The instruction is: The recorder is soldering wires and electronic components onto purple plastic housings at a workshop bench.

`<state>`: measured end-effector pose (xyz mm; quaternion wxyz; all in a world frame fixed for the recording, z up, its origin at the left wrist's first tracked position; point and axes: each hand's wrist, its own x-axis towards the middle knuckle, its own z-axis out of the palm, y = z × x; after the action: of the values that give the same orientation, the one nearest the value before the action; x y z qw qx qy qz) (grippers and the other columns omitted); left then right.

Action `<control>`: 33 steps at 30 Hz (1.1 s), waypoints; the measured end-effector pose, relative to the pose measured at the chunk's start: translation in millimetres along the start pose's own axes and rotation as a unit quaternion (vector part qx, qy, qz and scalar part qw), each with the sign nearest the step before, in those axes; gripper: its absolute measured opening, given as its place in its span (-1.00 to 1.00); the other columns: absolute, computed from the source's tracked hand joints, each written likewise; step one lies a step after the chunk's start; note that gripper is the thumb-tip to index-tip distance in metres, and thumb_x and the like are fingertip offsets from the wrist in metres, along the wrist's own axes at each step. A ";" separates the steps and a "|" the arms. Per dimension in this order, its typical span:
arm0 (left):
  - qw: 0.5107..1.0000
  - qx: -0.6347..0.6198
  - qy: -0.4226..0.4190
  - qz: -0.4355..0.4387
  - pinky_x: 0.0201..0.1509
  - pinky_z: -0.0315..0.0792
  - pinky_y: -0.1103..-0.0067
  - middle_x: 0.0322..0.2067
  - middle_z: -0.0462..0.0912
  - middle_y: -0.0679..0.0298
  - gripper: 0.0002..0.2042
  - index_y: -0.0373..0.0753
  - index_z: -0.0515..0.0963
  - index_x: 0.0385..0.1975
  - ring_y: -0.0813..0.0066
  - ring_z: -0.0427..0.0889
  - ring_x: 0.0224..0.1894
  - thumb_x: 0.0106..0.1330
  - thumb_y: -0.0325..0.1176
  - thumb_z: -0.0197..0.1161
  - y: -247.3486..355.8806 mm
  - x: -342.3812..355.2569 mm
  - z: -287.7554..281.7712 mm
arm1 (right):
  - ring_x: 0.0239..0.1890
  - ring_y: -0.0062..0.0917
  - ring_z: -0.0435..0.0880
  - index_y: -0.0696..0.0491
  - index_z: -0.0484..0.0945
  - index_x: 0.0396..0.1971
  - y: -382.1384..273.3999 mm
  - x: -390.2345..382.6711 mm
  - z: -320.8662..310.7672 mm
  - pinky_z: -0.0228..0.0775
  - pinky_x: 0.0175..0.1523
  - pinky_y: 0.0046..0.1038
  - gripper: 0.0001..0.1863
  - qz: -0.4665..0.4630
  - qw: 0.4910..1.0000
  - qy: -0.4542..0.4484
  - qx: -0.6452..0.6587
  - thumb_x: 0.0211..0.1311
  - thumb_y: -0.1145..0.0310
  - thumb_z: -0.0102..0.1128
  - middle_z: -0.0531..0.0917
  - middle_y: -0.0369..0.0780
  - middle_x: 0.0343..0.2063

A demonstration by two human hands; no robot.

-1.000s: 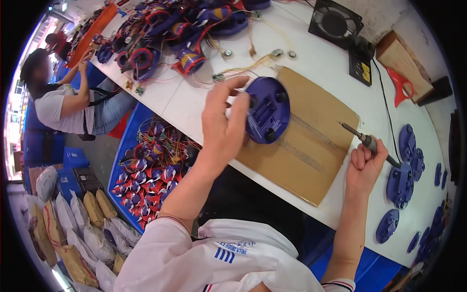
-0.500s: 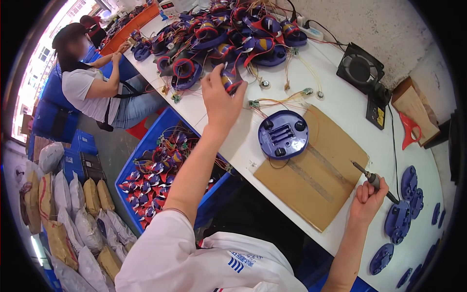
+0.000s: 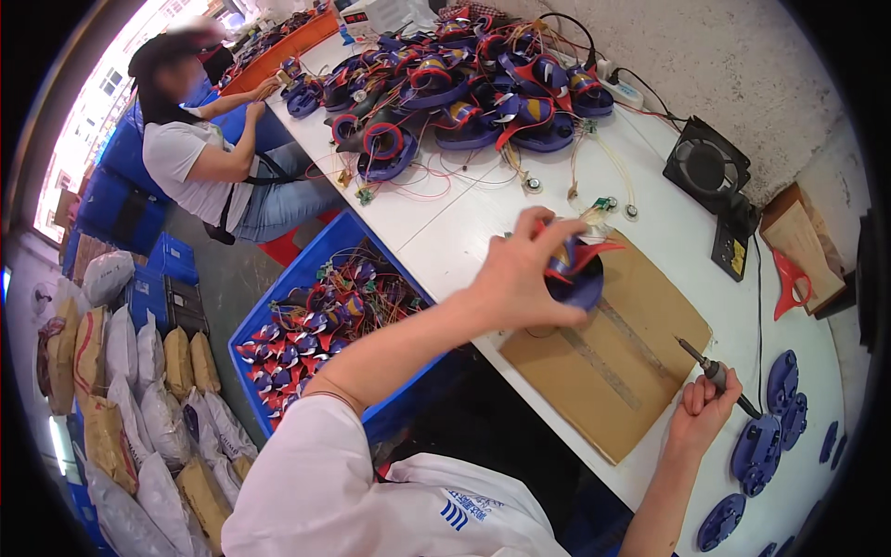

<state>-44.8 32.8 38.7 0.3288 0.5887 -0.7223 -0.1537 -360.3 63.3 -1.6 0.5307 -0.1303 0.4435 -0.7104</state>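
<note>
The left hand (image 3: 524, 274) arches over a toy with a red fin and purple base (image 3: 584, 286) at the cardboard sheet's (image 3: 640, 390) far left part; thumb and fingers are partly spread around it, and whether they press firmly cannot be told. The right hand (image 3: 701, 413) closes around the handle of a soldering iron (image 3: 713, 370), its tip pointing up and left near the sheet's right edge. The sheet lies on a white table (image 3: 455, 223).

L hand (image 3: 522, 278) round purple-&-red toy (image 3: 587, 280) over cardboard (image 3: 608, 408), R hand (image 3: 701, 413) w/ soldering iron (image 3: 713, 371) nr its edge.
</note>
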 end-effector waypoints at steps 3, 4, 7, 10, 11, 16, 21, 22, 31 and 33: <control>0.992 -0.030 0.099 0.073 0.04 0.45 0.40 0.02 0.39 0.02 -0.11 -0.20 0.39 0.13 0.15 0.48 0.02 -0.33 -0.05 0.59 -24.9 40.7 -25.6 | -0.78 -0.76 0.05 0.10 0.46 -0.39 0.5 -1.2 -0.5 -0.19 -0.67 -0.61 -0.75 0.006 1.000 -0.001 0.001 0.35 0.21 0.08 0.27 -0.41 -0.72; 0.969 0.008 0.192 0.155 0.03 0.45 0.39 -0.05 0.40 0.06 -0.13 -0.28 0.39 0.08 0.17 0.44 -0.01 -0.34 -0.09 0.61 -34.8 60.6 -39.1 | -0.78 -0.76 0.05 0.10 0.46 -0.39 0.3 -1.4 -0.8 -0.19 -0.67 -0.61 -0.75 0.010 1.000 -0.002 0.001 0.35 0.21 0.08 0.28 -0.41 -0.72; 0.936 0.031 0.336 0.102 0.06 0.43 0.40 -0.01 0.33 -0.03 -0.02 -0.42 0.27 0.12 0.14 0.40 0.01 -0.31 -0.01 0.62 -64.2 131.0 -84.7 | -0.78 -0.76 0.07 0.09 0.45 -0.39 1.7 -0.6 -1.5 -0.17 -0.68 -0.62 -0.75 0.018 1.000 0.001 0.002 0.36 0.21 0.07 0.30 -0.40 -0.71; 0.832 0.205 0.515 0.038 0.04 0.45 0.55 -0.12 0.59 0.11 -0.33 -0.40 0.41 0.09 0.39 0.59 -0.10 -0.06 -0.28 0.49 -89.6 205.9 -114.2 | -0.78 -0.76 0.09 0.08 0.45 -0.39 3.1 -0.3 -1.6 -0.16 -0.68 -0.63 -0.75 0.021 1.000 0.010 0.000 0.37 0.21 0.06 0.31 -0.40 -0.70; 0.855 0.205 0.476 0.008 0.09 0.41 0.42 -0.06 0.50 0.02 -0.19 -0.45 0.33 0.10 0.25 0.51 -0.01 -0.12 -0.11 0.52 -100.1 218.2 -111.9 | -0.78 -0.76 0.09 0.08 0.45 -0.39 3.6 0.1 -1.2 -0.15 -0.68 -0.64 -0.76 0.019 1.000 0.008 -0.004 0.37 0.21 0.06 0.31 -0.40 -0.70; 0.907 0.261 0.313 -0.108 0.25 0.12 -0.13 0.20 0.32 -0.12 0.11 -0.38 0.17 0.26 -0.09 0.29 0.29 -0.15 0.38 0.41 -153.9 254.4 -84.7 | -0.78 -0.76 0.10 0.07 0.45 -0.42 5.8 1.9 0.8 -0.15 -0.68 -0.65 -0.76 0.007 1.000 0.008 -0.008 0.38 0.22 0.05 0.32 -0.40 -0.69; 0.920 0.286 0.175 -0.201 0.35 -0.27 -0.29 0.44 0.04 0.02 0.14 -0.13 0.11 0.43 -0.30 -0.01 0.43 -0.06 0.65 -0.05 -148.7 268.9 -92.1 | -0.78 -0.79 0.10 0.03 0.45 -0.42 9.1 1.5 4.6 -0.13 -0.69 -0.65 -0.81 0.015 0.998 0.042 -0.049 0.39 0.28 0.04 0.30 -0.42 -0.69; 0.930 0.286 0.155 -0.172 0.38 -0.25 -0.24 0.42 0.10 -0.02 0.09 -0.12 0.17 0.40 -0.27 0.03 0.42 -0.02 0.63 -0.06 -133.1 267.9 -99.1 | -0.75 -0.80 0.10 0.03 0.46 -0.42 9.9 0.2 6.5 -0.12 -0.69 -0.67 -0.83 0.036 0.999 0.019 -0.010 0.39 0.33 0.02 0.30 -0.41 -0.67; 0.898 -0.182 -0.096 0.388 0.30 0.25 0.23 0.11 0.49 0.16 -0.35 -0.17 0.46 0.11 0.08 0.39 0.21 -0.06 -0.26 0.53 167.9 60.8 111.9 | -0.74 -0.76 0.16 0.02 0.43 -0.55 7.2 -1.6 20.5 -0.06 -0.65 -0.62 -0.73 0.020 0.998 0.015 -0.056 0.25 0.22 0.22 0.27 -0.42 -0.72; 0.877 -0.173 -0.168 0.415 0.28 0.24 0.20 0.10 0.45 -0.03 -0.32 -0.21 0.39 0.15 -0.06 0.37 0.20 -0.04 -0.26 0.51 239.8 21.2 170.7 | -0.73 -0.76 0.17 0.02 0.42 -0.56 3.1 -0.8 18.2 -0.05 -0.65 -0.62 -0.72 0.019 0.997 0.000 -0.079 0.25 0.21 0.22 0.26 -0.42 -0.72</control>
<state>-338.3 46.7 65.3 0.3330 0.1338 -0.9065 -0.2223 -346.1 55.0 6.7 0.5320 -0.1638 0.5007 -0.6629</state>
